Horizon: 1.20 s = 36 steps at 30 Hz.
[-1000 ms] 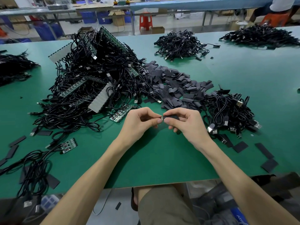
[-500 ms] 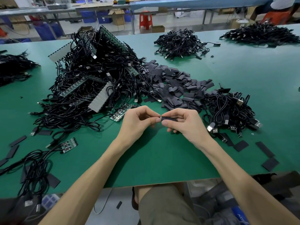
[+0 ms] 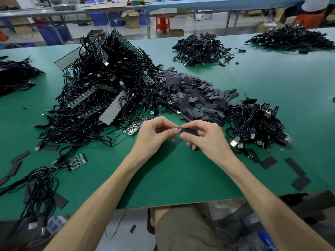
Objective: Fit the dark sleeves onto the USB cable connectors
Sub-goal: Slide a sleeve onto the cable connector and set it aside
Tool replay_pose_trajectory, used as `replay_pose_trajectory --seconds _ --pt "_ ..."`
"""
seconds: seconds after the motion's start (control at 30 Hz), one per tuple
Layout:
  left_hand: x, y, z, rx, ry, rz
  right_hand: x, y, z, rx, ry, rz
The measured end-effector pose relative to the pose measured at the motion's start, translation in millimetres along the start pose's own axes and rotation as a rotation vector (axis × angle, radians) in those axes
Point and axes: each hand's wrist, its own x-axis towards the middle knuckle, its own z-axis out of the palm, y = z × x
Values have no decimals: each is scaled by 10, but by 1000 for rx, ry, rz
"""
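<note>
Pinching a dark sleeve point(image 3: 189, 130) between thumb and forefinger, the right hand point(image 3: 208, 140) holds it level above the green table point(image 3: 172, 178), towards the near edge. The left hand point(image 3: 154, 136) meets the sleeve's left end, fingers curled, with thumb and forefinger closed on what is probably a USB connector point(image 3: 178, 128), mostly hidden. Behind lie a pile of loose sleeves point(image 3: 195, 95), a cable heap point(image 3: 108, 87) to the left and a smaller cable bundle point(image 3: 253, 124) to the right.

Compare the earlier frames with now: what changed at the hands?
The dark sleeve, almost hidden between the fingertips a second ago, now shows lengthwise, pinched by the right hand. The left hand still pinches what looks like the connector at the sleeve's end. Both hands kept their place; the cable pile lies unchanged.
</note>
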Motion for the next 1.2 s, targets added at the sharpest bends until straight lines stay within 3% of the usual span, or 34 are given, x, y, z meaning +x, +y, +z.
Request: replay_pose_trajectory --seconds 0.27,0.43,0.63,0.97,1.2 --pt "-23 28 40 109 -27 38 11 -20 -1 -71 0 -2" --pt "-34 61 66 257 -6 67 12 -57 -6 43 15 22" --pt "-25 57 46 272 11 53 -6 -81 6 119 12 -36" --pt "-20 65 52 331 -13 37 -10 -54 38 -360 117 -230" --pt "-28 69 52 344 -31 41 -13 -59 40 -422 115 -220"
